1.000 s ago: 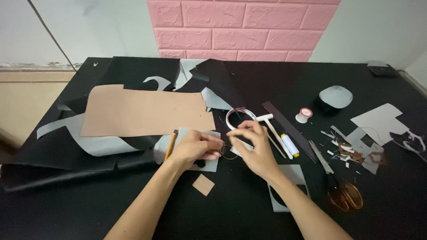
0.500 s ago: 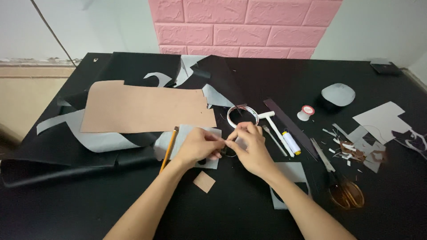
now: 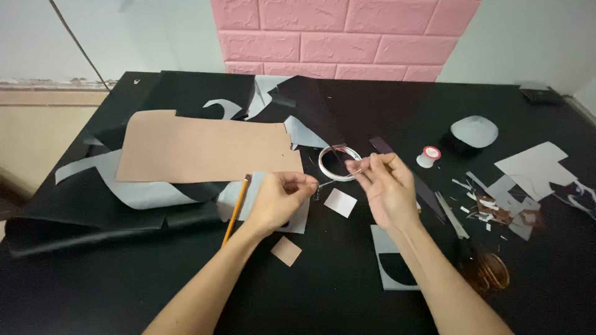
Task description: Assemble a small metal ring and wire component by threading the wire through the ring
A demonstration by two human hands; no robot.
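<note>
Hovering just above the black bench [image 3: 347, 291], both hands meet over a scatter of cut sheet scraps. The left hand [image 3: 279, 200] is curled nearly closed, thumb and forefinger pinched on something small and dark that is too tiny to make out. The right hand [image 3: 386, 186] is half open, its fingers loosely spread, with thumb and forefinger nipping a thin thread [image 3: 355, 170] that runs toward the left hand.

Just beyond the fingertips lies a white ring-shaped coil [image 3: 338, 162], flat on the bench. Between and slightly below the hands sits a small pale square of sheet [image 3: 340, 202]; nearer the person, below the left wrist, lies a small tan square [image 3: 286, 250] with a matte, leathery look. A yellow pencil [image 3: 236, 209] lies slanted just left of the left hand, across a grey scrap. Farther left spreads a large tan sheet [image 3: 205, 149] over curling black and grey pieces. To the right of the right hand are a small white spool with a red rim [image 3: 427, 156], grey offcuts [image 3: 534, 164] and, near the right forearm, scissors with amber handles [image 3: 490, 272].
</note>
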